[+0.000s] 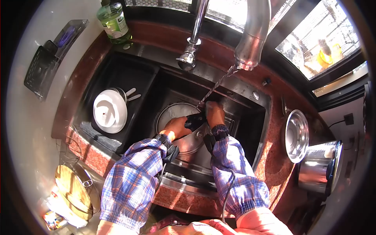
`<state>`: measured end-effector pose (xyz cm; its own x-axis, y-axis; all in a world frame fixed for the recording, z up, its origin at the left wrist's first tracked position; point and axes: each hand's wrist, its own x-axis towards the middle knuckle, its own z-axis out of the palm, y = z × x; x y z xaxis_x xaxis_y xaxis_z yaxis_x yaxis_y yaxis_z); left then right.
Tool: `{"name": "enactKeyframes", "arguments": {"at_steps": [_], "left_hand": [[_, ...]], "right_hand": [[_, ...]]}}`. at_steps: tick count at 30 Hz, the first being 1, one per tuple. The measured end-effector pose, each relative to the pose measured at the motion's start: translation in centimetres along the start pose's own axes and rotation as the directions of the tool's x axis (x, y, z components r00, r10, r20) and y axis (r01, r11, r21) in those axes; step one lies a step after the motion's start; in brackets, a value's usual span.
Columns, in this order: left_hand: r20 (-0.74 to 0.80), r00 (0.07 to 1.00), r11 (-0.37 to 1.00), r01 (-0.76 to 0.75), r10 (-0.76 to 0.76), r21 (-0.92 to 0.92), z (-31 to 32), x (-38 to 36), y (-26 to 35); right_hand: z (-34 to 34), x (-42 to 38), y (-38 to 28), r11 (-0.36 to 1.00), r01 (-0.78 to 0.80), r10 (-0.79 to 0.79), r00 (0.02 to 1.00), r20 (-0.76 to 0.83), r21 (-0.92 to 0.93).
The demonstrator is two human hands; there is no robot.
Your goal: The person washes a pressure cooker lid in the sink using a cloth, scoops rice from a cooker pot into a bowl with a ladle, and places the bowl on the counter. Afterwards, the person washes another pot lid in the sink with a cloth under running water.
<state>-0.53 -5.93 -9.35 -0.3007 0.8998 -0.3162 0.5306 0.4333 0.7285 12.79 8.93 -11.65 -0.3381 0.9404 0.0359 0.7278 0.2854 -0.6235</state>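
A steel pot (pixel 184 129) sits tilted in the sink (pixel 250 117), its round mouth turned up toward the faucet (pixel 250 43), and a thin stream of water (pixel 213 88) falls from the faucet spout to the pot's far rim. The left hand (pixel 176 127) is closed over the pot's near rim, fingers curled around the edge. The right hand (pixel 214 113) is at the pot's far-right rim under the stream, fingers bent down onto a dark piece (pixel 194 120) at the rim; whether it grips that piece or only presses on it cannot be told. Both wrists carry dark bands, above plaid sleeves (pixel 133 180). Left of the pot, in the sink's raised tray, lies a white plate (pixel 109 111) with utensils (pixel 132 94) just behind it. Beyond the plate, on the counter's back corner, stands a green bottle (pixel 113 21). Right of the sink, on the counter, rest a steel bowl (pixel 295 135) and, nearer, a steel container (pixel 319 168).
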Motion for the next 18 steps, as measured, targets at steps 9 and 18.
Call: {"name": "enactKeyframes", "arguments": {"at_steps": [9,18], "left_hand": [[0.295,0.945,0.878,-0.259,0.143,0.404,-2.0,-1.5,3.9],[-0.057,0.955,0.941,0.297,-0.291,0.163,-2.8,-2.4,0.2]], "right_hand": [[-5.7,-0.7,1.4,0.97,0.237,-0.218,0.945,0.245,-0.052],[-2.6,-5.6,1.5,0.911,0.399,-0.408,0.835,0.368,0.104]]}}
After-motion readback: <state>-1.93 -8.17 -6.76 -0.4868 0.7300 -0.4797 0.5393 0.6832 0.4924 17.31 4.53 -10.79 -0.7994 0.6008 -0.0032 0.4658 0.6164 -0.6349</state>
